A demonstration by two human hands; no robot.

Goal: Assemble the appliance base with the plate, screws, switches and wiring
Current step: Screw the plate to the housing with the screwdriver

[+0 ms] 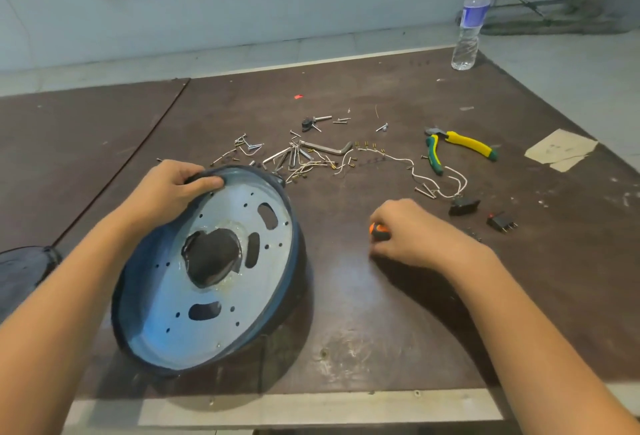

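Observation:
A round dark-blue appliance base (280, 299) stands tilted on the brown table, its open side facing me, with a grey perforated metal plate (221, 296) seated inside it. My left hand (173, 189) grips the base's upper rim. To the right, my right hand (412, 230) rests on the table, closed around an orange-and-black screwdriver handle (378, 229). Loose screws (249, 147) and white wiring (429, 178) with brass terminals lie beyond the base. Two black switches (464, 206) (502, 221) sit right of my right hand.
Green-and-yellow pliers (457, 149), a hex key (329, 148) and a small black part (308, 122) lie among the hardware. A water bottle (471, 22) stands at the far right corner. A dark round part (24, 272) shows at the left edge. Paper scraps (561, 150) lie far right.

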